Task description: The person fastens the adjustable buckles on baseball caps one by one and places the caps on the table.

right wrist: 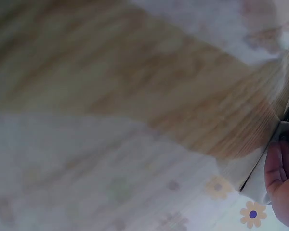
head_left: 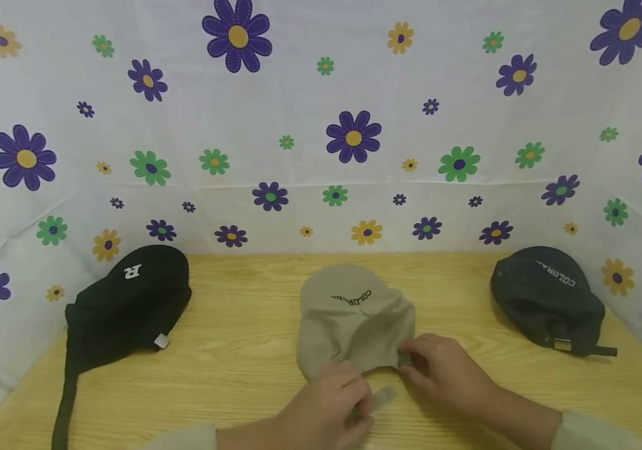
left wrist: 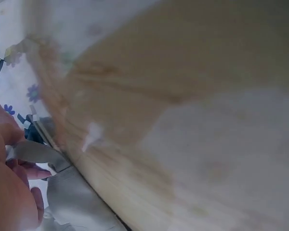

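Observation:
A beige cap (head_left: pixel 357 325) with dark lettering on its front sits mid-table, its back opening toward me. My left hand (head_left: pixel 323 406) curls its fingers round the cap's strap (head_left: pixel 384 398), whose loose end sticks out to the right. In the left wrist view the strap (left wrist: pixel 36 153) runs from between the fingers to the cap (left wrist: pixel 77 202). Thumb and fingers of my right hand (head_left: pixel 447 375) pinch the right back edge of the cap, covering most of that corner. The right wrist view catches this hand (right wrist: pixel 284 183) beside the cap's edge (right wrist: pixel 255 178).
At the left lies a black cap (head_left: pixel 135 306) with a white letter, its long strap (head_left: pixel 64 400) trailing toward me. A dark grey cap (head_left: pixel 546 300) with a metal buckle (head_left: pixel 562 344) lies at the right. Behind the wooden table (head_left: pixel 242 325) hangs a flower-printed cloth (head_left: pixel 298 100).

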### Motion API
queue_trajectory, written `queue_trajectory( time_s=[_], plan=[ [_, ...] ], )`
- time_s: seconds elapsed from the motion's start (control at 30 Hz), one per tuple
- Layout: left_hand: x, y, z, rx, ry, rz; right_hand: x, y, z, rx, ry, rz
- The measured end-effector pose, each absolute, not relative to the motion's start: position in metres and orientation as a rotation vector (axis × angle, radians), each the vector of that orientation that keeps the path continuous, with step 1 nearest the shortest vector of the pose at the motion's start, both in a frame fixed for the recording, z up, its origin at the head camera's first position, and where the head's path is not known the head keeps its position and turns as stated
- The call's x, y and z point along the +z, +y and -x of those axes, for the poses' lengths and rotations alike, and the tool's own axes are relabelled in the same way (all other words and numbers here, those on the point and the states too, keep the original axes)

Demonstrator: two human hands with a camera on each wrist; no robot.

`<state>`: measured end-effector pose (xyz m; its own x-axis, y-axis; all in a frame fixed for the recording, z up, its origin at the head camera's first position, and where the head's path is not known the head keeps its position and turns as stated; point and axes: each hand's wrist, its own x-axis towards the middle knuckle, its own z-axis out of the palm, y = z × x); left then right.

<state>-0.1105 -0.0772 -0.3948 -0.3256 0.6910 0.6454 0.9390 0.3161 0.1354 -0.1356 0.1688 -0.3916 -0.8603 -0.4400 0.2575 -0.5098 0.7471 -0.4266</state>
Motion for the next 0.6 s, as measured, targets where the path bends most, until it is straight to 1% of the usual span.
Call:
queue_trajectory(
  time_s=[0.23, 0.4, 0.6],
  plan=[
    [-0.396, -0.081, 0.116, -0.463, -2.133, 1.355, -0.393, 0.17, 0.137, 0.716, -2.767, -1.007],
    [-0.396, -0.083, 0.119, -0.275, -2.137, 1.321, -0.394, 0.167, 0.137, 0.697, -2.745, -1.023],
    [-0.399, -0.085, 0.123, -0.187, -2.204, 1.308, -0.392, 0.164, 0.136, 0.596, -2.754, -1.05]
  ],
)
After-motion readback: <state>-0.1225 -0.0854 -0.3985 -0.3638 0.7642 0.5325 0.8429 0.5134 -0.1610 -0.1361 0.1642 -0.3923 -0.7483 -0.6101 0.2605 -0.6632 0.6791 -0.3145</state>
